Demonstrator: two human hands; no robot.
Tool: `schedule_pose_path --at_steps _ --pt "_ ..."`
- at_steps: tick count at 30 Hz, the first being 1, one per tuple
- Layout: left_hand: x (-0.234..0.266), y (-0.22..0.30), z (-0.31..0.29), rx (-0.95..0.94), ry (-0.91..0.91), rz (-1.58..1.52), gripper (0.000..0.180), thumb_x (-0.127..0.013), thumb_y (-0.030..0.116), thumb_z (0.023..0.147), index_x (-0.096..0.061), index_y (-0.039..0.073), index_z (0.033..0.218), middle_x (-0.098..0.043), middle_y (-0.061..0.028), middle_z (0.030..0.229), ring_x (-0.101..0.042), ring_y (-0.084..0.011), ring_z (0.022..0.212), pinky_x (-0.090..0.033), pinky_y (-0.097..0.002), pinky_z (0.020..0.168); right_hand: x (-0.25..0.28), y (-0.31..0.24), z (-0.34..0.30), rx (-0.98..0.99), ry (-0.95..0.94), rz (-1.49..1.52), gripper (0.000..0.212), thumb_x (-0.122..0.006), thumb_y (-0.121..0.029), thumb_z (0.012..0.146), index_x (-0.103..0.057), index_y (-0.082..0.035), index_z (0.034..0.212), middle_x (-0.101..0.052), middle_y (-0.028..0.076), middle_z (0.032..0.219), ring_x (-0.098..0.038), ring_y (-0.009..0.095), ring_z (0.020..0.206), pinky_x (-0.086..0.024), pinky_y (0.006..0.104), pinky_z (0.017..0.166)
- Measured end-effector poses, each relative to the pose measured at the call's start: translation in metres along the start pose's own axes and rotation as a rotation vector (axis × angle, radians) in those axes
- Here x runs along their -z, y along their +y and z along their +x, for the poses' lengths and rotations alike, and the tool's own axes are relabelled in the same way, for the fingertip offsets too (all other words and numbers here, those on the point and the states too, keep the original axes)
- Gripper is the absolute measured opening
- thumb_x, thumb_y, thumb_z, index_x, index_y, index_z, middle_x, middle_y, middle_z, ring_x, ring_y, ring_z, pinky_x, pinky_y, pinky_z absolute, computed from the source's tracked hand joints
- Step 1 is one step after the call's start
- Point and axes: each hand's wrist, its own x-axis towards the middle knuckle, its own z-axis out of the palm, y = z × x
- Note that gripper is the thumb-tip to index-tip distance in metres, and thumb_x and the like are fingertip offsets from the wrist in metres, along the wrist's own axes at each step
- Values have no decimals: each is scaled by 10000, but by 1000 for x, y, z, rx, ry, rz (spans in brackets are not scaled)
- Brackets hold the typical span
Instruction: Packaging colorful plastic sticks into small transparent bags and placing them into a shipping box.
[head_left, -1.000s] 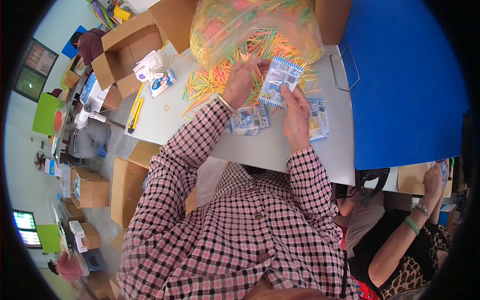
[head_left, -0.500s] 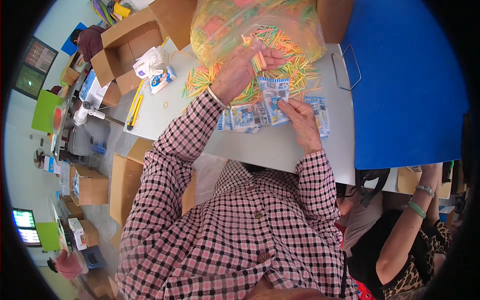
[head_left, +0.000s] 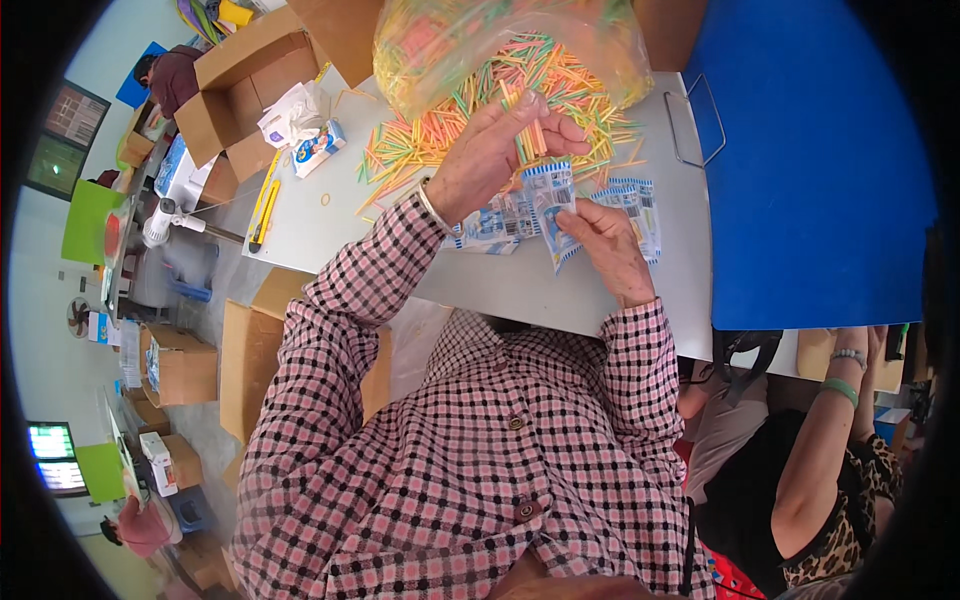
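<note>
A small bundle of thin pastel sticks (head_left: 529, 135) is gripped in my left hand (head_left: 485, 155), upright between thumb and fingers. Just below it, my right hand (head_left: 612, 248) pinches a blue-and-white plastic packet (head_left: 549, 192) by its side. The packet's upper end is close under the sticks; whether they touch I cannot tell. Behind both hands, a loose pile of pink, yellow, orange and green sticks (head_left: 410, 145) spreads from a large clear plastic bag (head_left: 405, 60). More packets (head_left: 490, 228) lie beneath my left wrist, and others (head_left: 642, 210) lie beyond my right hand.
On the light table (head_left: 440, 285) are a tissue pack (head_left: 318, 148) and a yellow cutter knife (head_left: 264, 215). An open cardboard box (head_left: 245, 85) stands at the far left. To the right are a blue board (head_left: 810, 180), a metal wire handle (head_left: 700, 120) and another person's arm (head_left: 815, 460).
My left hand has shifted slightly down and right with the sticks, nearer the packet. The packet in my right hand has moved a little lower and tilted.
</note>
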Motion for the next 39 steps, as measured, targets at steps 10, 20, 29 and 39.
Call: schedule_pose_path --at_steps 10,20,29,39 --pt "-6 -8 -10 36 49 -43 432 -384 349 958 -574 -38 990 -630 -136 922 -612 -188 885 -487 -303 810 -4 -3 -2 -41 112 136 127 -582 -117 872 -626 2 872 -576 -41 741 -464 12 678 -385 171 609" --pt "-10 -4 -9 -83 32 85 477 -343 373 964 -575 -44 990 -639 -142 911 -602 -186 910 -455 -310 846 2 6 -5 9 86 19 115 -579 -64 851 -630 38 833 -546 -30 753 -485 30 708 -387 191 648" --pt "-17 -15 -20 -45 22 98 470 -343 375 965 -570 -36 987 -631 -118 957 -585 -177 911 -429 -313 876 -1 6 -6 2 116 111 121 -574 -75 874 -607 34 833 -520 -38 748 -451 31 695 -379 177 629" --pt "-9 -9 -30 5 -168 316 281 -431 296 958 -566 57 1014 -582 -37 1069 -503 -110 978 -404 -265 861 -1 9 -7 25 130 44 111 -582 -69 866 -601 31 821 -518 -34 747 -454 30 699 -377 181 633"
